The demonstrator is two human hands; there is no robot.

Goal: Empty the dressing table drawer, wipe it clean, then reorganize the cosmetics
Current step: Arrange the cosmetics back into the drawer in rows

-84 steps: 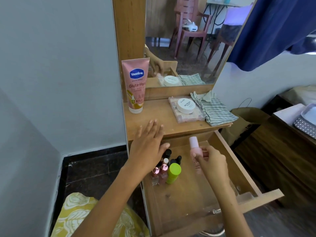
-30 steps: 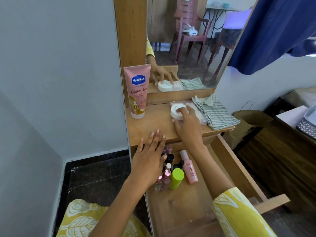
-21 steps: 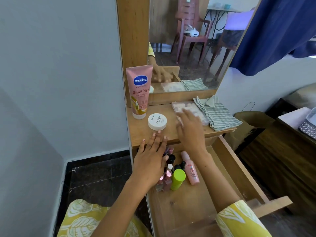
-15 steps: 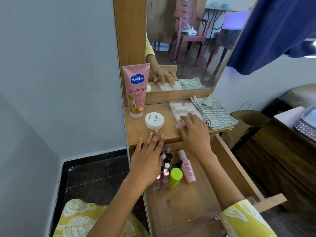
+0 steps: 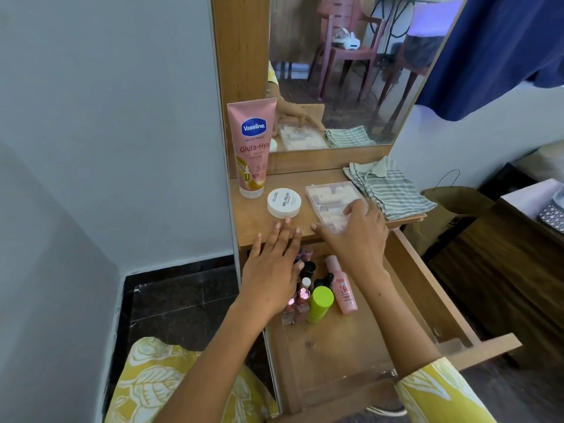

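The right hand (image 5: 355, 236) is closing its fingers around the clear plastic box (image 5: 331, 203) on the tabletop (image 5: 253, 221); lifting it level should keep it shut. The left hand (image 5: 274, 270) is hovering flat and empty over bottles (image 5: 317, 296) in the open drawer (image 5: 427, 297).

Dressing table count
One pink tube (image 5: 252, 148), one white jar (image 5: 283, 203), one clear case (image 5: 331, 200), one striped cloth (image 5: 389, 187), two hands.

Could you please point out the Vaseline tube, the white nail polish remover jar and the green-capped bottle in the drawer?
Vaseline tube (image 5: 252, 138): head view, on the pink body below the blue logo.
White jar (image 5: 284, 202): head view, centre of the lid.
Green-capped bottle (image 5: 321, 297): head view, on the green cap.
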